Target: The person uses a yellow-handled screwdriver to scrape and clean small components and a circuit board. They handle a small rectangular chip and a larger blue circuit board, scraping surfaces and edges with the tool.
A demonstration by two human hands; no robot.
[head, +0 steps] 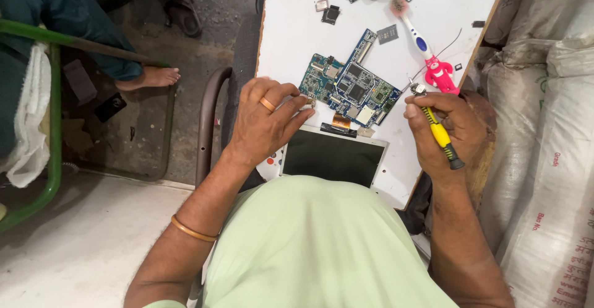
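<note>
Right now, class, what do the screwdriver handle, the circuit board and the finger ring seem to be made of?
Screwdriver in the right hand: handle looks like yellow plastic with black grip, tip metal. Circuit board: blue laminate, shiny metal parts. Ring on the left hand: orange-gold, probably metal.

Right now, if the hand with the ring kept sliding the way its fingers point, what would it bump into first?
Probably the blue circuit board. The left hand points its fingers right across the white table, and they already touch the board's near edge.

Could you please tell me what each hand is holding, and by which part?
The right hand grips a yellow screwdriver by its handle; the left hand holds nothing, touching the circuit board.
</note>
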